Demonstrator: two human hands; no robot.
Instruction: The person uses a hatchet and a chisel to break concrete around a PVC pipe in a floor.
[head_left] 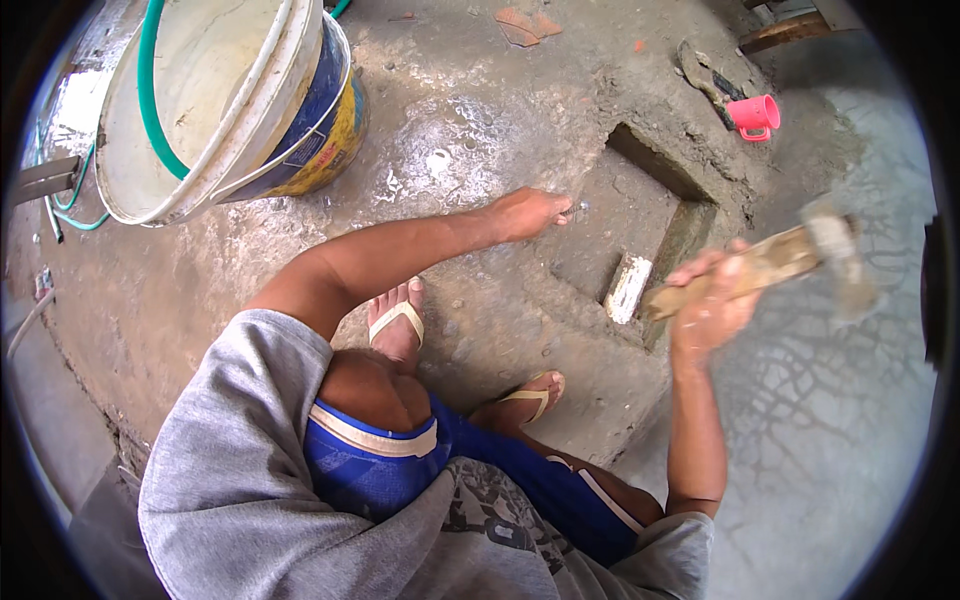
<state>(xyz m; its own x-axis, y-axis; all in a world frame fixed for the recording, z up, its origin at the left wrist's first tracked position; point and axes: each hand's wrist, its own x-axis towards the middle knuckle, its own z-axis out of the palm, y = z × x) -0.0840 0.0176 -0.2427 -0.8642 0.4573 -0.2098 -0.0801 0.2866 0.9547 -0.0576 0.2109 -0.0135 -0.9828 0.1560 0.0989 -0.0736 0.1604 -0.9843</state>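
Note:
With my right hand, I grip the wooden handle of a hammer, whose head is blurred, off to the right over the edge of a rectangular cut in the concrete. My left hand is closed low over the concrete just left of that cut, around something small that I cannot make out. A whitish oblong block lies in the cut's lower part, beside the hammer handle.
A large bucket with green hose stands at upper left. A pink mug and a dark tool lie at upper right. Broken reddish pieces lie at the back. My sandaled feet are below my hands.

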